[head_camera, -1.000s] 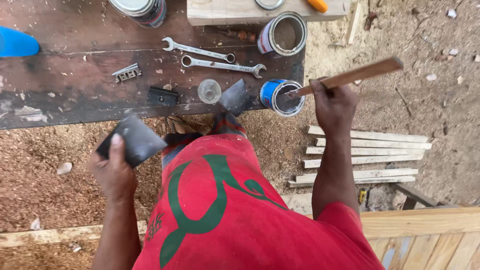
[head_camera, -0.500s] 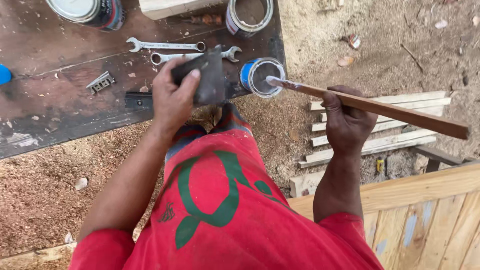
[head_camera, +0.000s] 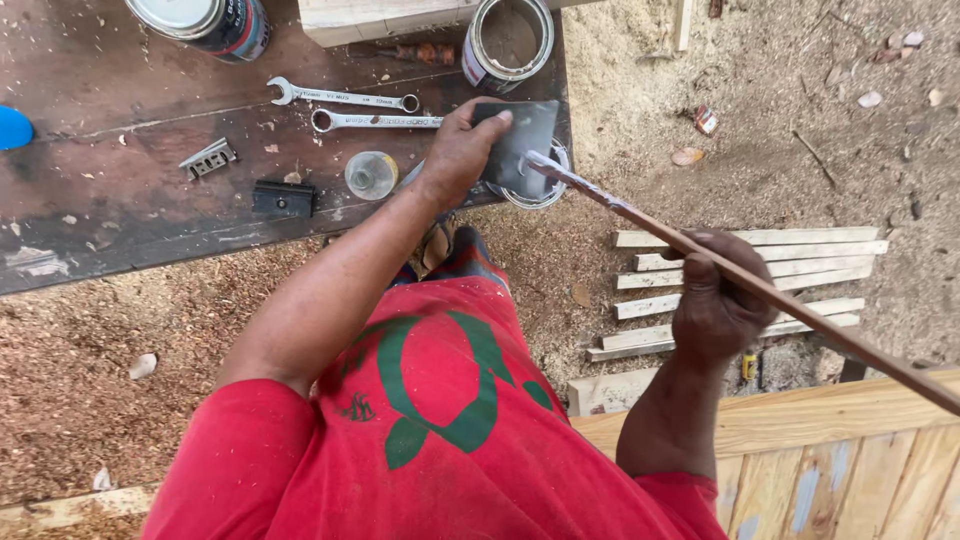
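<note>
On the table (head_camera: 120, 215), from left to right, lie a small metal bracket (head_camera: 208, 158), a black block (head_camera: 283, 197), two combination spanners (head_camera: 345, 97) and a clear cup (head_camera: 371, 174); none has shifted against the earlier views. A closed tin (head_camera: 205, 22) and an open brown-filled tin (head_camera: 508, 40) stand at the far edge.

The left hand (head_camera: 455, 150) pinches a flat grey plate (head_camera: 520, 145), thumb on top. One second ago this plate hung over the sawdust at the person's left; it now sits over the blue-sided tin (head_camera: 545, 190) at the table's near corner, largely covering it.

The right hand (head_camera: 715, 305) is closed round a long wooden stick (head_camera: 740, 280). Its coated tip, earlier inside that tin, now rests against the plate's edge, and the handle slopes down towards the right.
</note>
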